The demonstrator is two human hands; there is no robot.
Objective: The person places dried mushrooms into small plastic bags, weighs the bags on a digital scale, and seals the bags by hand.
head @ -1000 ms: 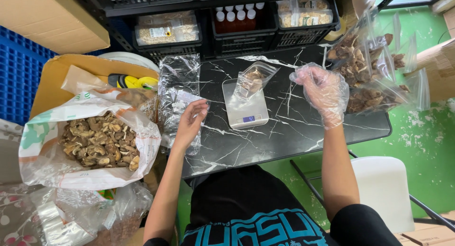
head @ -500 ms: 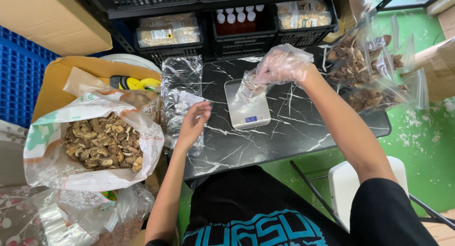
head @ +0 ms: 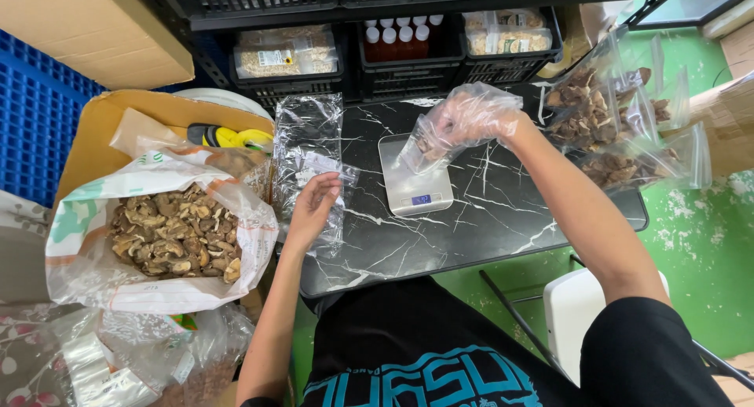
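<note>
My right hand (head: 471, 116), in a thin clear plastic glove, grips the top of a small clear bag of dried mushroom pieces (head: 424, 146) that hangs just above a silver digital scale (head: 414, 179) on the black marble-patterned table (head: 503, 219). My bare left hand (head: 314, 207) rests on a stack of empty clear bags (head: 308, 132) at the table's left edge, fingers pinching the top one. A large white sack of dried mushrooms (head: 169, 234) stands open to the left.
Filled clear bags of mushrooms (head: 620, 116) pile up at the table's right end. Black crates (head: 393, 54) with bottles and packets stand behind. A cardboard box (head: 118, 113), a yellow tape dispenser (head: 228, 136), blue crates (head: 31, 124) and a white stool (head: 573, 313) surround me.
My right hand moved from the right side of the table over to the scale, took hold of the small bag and lifted it slightly. The left hand shifted a little on the empty bags.
</note>
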